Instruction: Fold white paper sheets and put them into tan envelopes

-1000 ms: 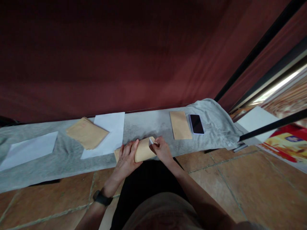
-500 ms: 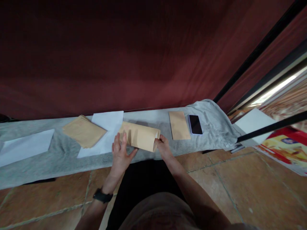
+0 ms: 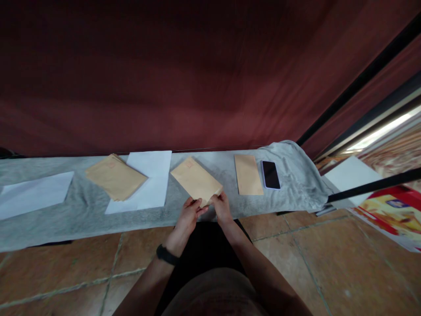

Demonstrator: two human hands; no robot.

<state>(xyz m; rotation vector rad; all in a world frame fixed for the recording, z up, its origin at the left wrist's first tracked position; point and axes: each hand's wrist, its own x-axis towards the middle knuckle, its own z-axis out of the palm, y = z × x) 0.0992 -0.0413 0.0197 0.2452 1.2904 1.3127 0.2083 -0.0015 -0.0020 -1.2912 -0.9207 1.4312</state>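
Observation:
A tan envelope [image 3: 196,177] lies slanted over the grey cloth, its near right end between my hands. My left hand [image 3: 190,213] pinches the lower edge, thumb on top. At the right corner my right hand [image 3: 221,206] grips the open end, where a pale inner edge shows. To the left, a stack of tan envelopes [image 3: 115,177] partly covers white paper sheets [image 3: 154,180]. A single tan envelope [image 3: 249,174] lies flat on the right, beside a phone [image 3: 271,174] with a dark screen.
More white paper [image 3: 36,193] lies at the far left of the cloth-covered bench [image 3: 88,224]. Behind the bench hangs a dark red curtain [image 3: 197,87]. A black pole [image 3: 375,186] crosses at the right, near a red and yellow box [image 3: 394,208].
The envelope has turned so its near end points toward me, and a red mark now shows on it. My left hand has moved right and closed on its edge; my right hand still grips it.

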